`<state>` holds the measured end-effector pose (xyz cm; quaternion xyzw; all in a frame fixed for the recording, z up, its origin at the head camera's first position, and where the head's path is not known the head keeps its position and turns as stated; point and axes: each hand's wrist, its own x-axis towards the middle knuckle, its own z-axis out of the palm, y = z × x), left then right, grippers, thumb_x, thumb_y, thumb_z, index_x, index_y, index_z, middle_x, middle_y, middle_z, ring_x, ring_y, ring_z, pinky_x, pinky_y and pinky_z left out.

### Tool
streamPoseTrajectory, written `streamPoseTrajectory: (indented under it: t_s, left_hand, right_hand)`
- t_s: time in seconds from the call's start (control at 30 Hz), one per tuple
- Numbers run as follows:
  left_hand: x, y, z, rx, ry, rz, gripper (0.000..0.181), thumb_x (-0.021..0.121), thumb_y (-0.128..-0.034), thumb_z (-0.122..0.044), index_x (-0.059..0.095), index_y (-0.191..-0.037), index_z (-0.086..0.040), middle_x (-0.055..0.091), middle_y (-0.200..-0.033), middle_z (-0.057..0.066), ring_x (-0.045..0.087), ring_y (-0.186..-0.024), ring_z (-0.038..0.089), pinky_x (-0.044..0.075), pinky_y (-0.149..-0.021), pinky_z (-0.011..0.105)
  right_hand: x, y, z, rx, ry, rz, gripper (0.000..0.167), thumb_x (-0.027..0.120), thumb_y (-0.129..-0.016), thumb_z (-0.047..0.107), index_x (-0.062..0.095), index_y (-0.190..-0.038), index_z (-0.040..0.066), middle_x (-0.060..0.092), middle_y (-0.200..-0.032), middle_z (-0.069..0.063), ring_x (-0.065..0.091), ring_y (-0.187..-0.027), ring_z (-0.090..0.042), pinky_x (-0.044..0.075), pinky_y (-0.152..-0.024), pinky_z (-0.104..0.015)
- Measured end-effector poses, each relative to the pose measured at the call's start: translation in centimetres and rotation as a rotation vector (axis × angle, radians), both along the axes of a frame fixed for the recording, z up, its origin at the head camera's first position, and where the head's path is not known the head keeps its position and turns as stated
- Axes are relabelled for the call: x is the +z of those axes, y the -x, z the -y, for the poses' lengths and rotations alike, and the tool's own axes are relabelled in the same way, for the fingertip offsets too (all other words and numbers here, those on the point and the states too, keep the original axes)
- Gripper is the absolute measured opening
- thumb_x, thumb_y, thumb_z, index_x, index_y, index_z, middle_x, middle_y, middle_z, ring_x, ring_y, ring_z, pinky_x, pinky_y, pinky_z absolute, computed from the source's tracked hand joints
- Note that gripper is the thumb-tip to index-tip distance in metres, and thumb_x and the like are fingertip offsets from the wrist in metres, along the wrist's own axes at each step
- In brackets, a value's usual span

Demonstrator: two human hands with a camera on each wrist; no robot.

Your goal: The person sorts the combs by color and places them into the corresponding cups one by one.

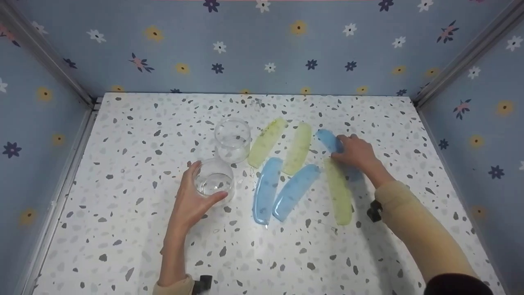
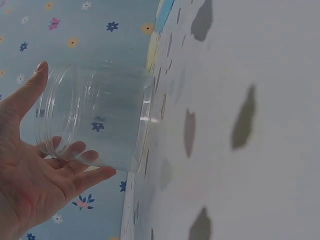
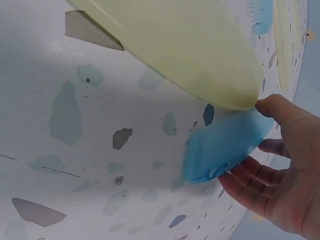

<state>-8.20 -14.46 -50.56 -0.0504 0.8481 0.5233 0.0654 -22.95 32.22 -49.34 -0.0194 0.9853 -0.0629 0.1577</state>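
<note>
My left hand (image 1: 193, 200) is around a clear plastic jar (image 2: 107, 117), its thumb at the near rim and its fingers along the side. The jar stands upright on the table, with nothing visible inside. Just behind it is a second clear jar (image 1: 232, 139). On the right, my right hand (image 1: 357, 151) holds a blue comb (image 3: 225, 145) between thumb and fingers, covering one end. A yellow-green comb (image 1: 339, 192) lies right beside that hand. Two more blue combs, one nearer the jars (image 1: 268, 190) and one slanted (image 1: 297, 191), lie between the hands.
Two other yellow-green combs, a left one (image 1: 268, 142) and a right one (image 1: 299, 148), lie behind the blue pair. The speckled white table (image 1: 135, 229) meets flowered blue panels at the back (image 1: 262, 45) and both sides.
</note>
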Motion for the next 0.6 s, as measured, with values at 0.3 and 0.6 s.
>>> streamPoseTrajectory:
  t_s: [0.3, 0.6]
  left_hand:
    - [-0.3, 0.2, -0.8, -0.057, 0.002, -0.027, 0.113, 0.09, -0.0759, -0.047, 0.023, -0.164, -0.023, 0.028, -0.169, 0.01, 0.026, -0.158, 0.034, 0.021, -0.129, 0.059]
    - [-0.3, 0.3, -1.4, -0.091, -0.014, 0.029, 0.115, 0.092, -0.0722, -0.048, 0.023, -0.163, -0.028, 0.029, -0.169, 0.008, 0.032, -0.156, 0.03, 0.025, -0.128, 0.057]
  right_hand:
    - [0.3, 0.0, -0.4, -0.036, 0.047, -0.003, 0.077, 0.066, -0.092, 0.041, 0.041, -0.154, 0.003, 0.054, -0.138, -0.027, 0.056, -0.122, -0.044, 0.046, -0.108, -0.063]
    - [1.0, 0.4, -0.4, -0.049, 0.101, -0.06, 0.077, 0.068, -0.094, 0.039, 0.04, -0.154, -0.002, 0.051, -0.143, -0.033, 0.052, -0.128, -0.049, 0.045, -0.11, -0.064]
